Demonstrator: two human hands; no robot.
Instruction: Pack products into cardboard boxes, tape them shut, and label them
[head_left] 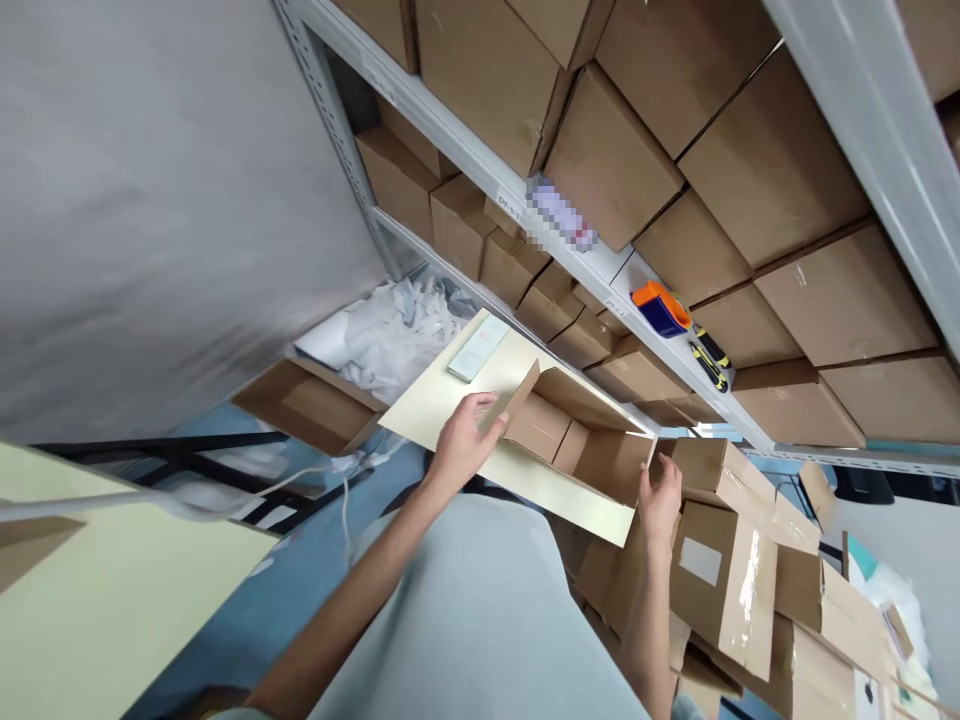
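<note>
An open cardboard box [536, 430] lies on a pale yellow tabletop [420, 410] in front of me, its inside bare and a flap standing up at its left end. My left hand [469, 440] is at that flap, thumb and fingers apart, the thumb touching the cardboard near the flap's base. At the box's right end is my right hand [660, 495], fingers curled loosely and spread from the thumb; whether it touches the box is hard to make out. A flat pale green box [478, 347] lies on the tabletop beyond my left hand.
Shelving with many cardboard boxes [615, 160] rises ahead. An orange and blue tape dispenser [661, 308] and yellow-black cutters [709, 368] lie on its ledge. Stacked cartons [720, 570] stand right. White crumpled material [405, 335] and an open carton [311, 405] are left.
</note>
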